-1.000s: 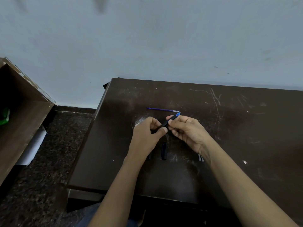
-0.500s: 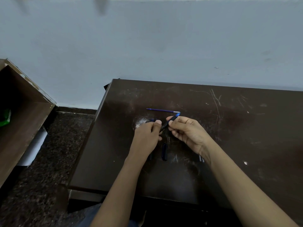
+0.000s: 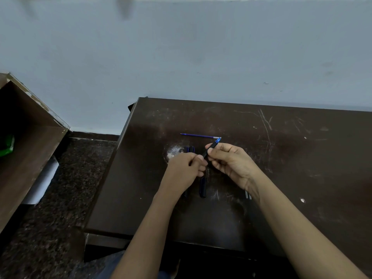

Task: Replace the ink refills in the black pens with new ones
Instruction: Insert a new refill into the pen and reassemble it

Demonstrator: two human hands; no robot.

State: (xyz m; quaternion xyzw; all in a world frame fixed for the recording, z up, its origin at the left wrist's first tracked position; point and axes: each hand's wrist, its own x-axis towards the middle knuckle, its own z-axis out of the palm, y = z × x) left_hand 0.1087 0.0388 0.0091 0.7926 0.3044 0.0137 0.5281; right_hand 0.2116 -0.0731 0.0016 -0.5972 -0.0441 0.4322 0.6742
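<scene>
Head view: pinching a black pen [image 3: 211, 148] between right hand [image 3: 231, 162] fingers [image 3: 210, 152], blue end tilting up and away. Curling left hand [image 3: 184, 172] fingers [image 3: 200, 158] closed at the pen's lower end. Lying just beyond the fingertips on the desk [image 3: 302, 168]: a blue refill [image 3: 199, 135].

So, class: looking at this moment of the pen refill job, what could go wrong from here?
1. The loose blue refill lies unguarded on the table beyond the hands; a knock could roll it away.
2. The pen is pinched only by fingertips of the right hand and left hand; it may slip.
3. Dark pens on the dark table are easy to overlook.
</scene>
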